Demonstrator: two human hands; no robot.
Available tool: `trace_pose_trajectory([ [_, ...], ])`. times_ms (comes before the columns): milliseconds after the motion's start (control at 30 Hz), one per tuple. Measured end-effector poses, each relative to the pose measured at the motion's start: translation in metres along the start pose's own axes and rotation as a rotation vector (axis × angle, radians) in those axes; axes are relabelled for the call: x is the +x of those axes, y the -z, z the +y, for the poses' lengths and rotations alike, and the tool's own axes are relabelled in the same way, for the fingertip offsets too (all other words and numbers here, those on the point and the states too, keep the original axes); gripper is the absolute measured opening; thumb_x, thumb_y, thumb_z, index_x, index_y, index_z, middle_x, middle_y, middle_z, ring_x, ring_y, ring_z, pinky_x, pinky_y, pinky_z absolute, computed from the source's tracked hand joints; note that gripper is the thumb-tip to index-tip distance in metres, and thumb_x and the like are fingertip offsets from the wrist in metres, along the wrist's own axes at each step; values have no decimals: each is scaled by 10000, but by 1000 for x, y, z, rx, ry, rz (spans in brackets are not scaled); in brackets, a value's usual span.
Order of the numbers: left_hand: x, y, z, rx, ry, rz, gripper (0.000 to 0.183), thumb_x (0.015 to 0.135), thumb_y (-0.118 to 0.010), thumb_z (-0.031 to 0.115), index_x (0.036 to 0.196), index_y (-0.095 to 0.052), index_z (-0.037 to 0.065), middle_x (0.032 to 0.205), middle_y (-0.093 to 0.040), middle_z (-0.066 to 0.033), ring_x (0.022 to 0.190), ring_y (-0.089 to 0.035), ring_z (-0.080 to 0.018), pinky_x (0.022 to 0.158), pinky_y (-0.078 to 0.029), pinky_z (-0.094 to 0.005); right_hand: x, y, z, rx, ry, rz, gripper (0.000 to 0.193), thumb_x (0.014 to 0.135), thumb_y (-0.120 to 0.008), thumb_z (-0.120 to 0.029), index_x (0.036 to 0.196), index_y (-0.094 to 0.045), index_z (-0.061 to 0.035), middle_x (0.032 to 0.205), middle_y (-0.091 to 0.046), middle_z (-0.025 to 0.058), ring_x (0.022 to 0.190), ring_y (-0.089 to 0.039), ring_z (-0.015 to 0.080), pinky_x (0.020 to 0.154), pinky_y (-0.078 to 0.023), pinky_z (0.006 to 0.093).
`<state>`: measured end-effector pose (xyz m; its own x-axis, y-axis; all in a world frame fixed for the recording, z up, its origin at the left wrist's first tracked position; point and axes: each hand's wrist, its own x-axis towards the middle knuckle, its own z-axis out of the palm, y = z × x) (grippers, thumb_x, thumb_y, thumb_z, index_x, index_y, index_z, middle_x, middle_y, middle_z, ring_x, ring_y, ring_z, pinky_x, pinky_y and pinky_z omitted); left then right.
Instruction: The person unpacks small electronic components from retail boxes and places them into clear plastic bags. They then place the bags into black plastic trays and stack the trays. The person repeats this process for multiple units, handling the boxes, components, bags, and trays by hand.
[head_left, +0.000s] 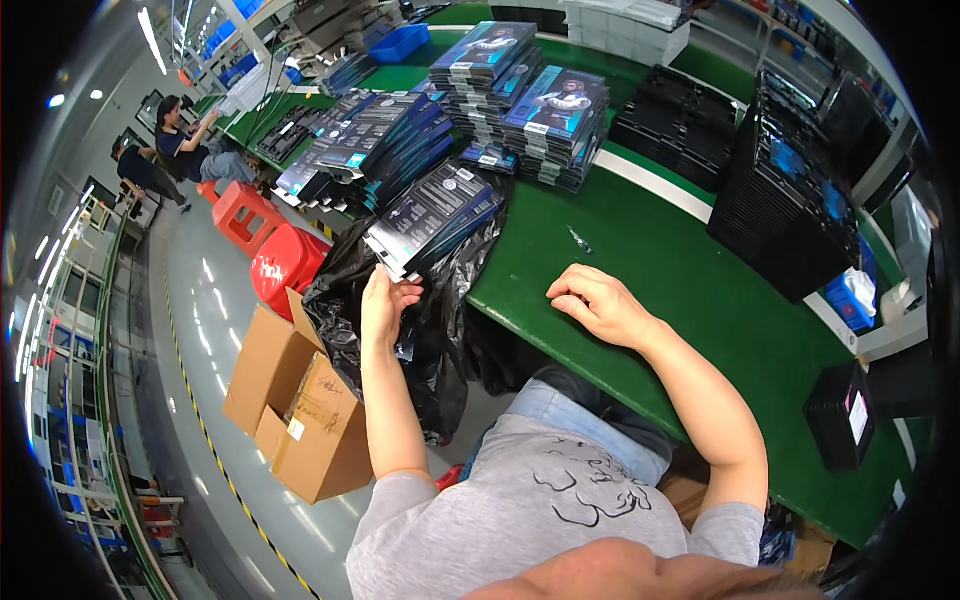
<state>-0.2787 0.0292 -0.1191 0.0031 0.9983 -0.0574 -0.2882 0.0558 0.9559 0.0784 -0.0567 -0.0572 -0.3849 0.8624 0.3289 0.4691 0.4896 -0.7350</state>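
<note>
My left hand [386, 305] is at the lower end of a stack of flat printed boxes [435, 220], with thumb and fingers apart and nothing visibly gripped. Its fingertips are close to the white end flaps; whether they touch is unclear. Those boxes lie on a black plastic bag [450, 300] that hangs over the table's left edge. On the green table [640, 240] rests my right hand [603, 308], its fingers loosely curled together with nothing seen in them. A small clear plastic scrap [579, 240] lies beyond it.
More printed boxes [555, 105] are piled at the back. Black plastic trays [775, 200] form tall stacks at the right. An opened cardboard carton [320, 430] and red stools [285, 265] stand on the floor to the left. Two people [190, 145] are farther off.
</note>
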Motion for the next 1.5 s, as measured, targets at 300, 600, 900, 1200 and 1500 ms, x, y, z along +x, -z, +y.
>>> trace_pose_trajectory([
  [300,-8,-12,3,-221,-7,28,481,1047,-394,427,1210,-466,-20,977,-663,-226,819,-697,-294,686,-579,-355,1,-2,4,12,55,-16,153,936,-604,-194,943,-647,-48,916,-607,88,896,-611,272,795,-500,382],
  [600,-82,-131,-2,-199,-68,-110,357,1042,-455,272,1318,-366,64,1343,-510,-298,1212,-564,-401,959,-519,-453,3,2,9,-45,-125,239,134,878,-662,-156,950,-636,-45,915,-606,92,848,-629,262,742,-514,374],
  [900,-119,-166,-7,-255,212,-497,693,1021,-502,230,1536,-78,44,1399,-461,-303,1204,-578,-352,978,-502,-407,17,7,52,-551,-163,373,206,858,-687,-215,952,-619,-46,864,-601,91,815,-639,266,725,-514,421],
  [1200,-102,-167,3,-9,4,-511,462,998,-551,139,1410,-424,-28,916,-655,-108,729,-646,-152,673,-544,-267,11,12,-15,6,86,494,45,882,-638,-57,858,-605,-40,794,-577,90,685,-592,227,611,-477,342],
  [1500,-72,-109,22,170,-498,148,102,980,-596,116,956,-597,16,787,-632,-51,615,-580,-91,582,-498,-223,5,-8,-16,80,-22,364,190,871,-685,-99,1029,-616,-20,845,-580,75,700,-594,161,654,-490,288],
])
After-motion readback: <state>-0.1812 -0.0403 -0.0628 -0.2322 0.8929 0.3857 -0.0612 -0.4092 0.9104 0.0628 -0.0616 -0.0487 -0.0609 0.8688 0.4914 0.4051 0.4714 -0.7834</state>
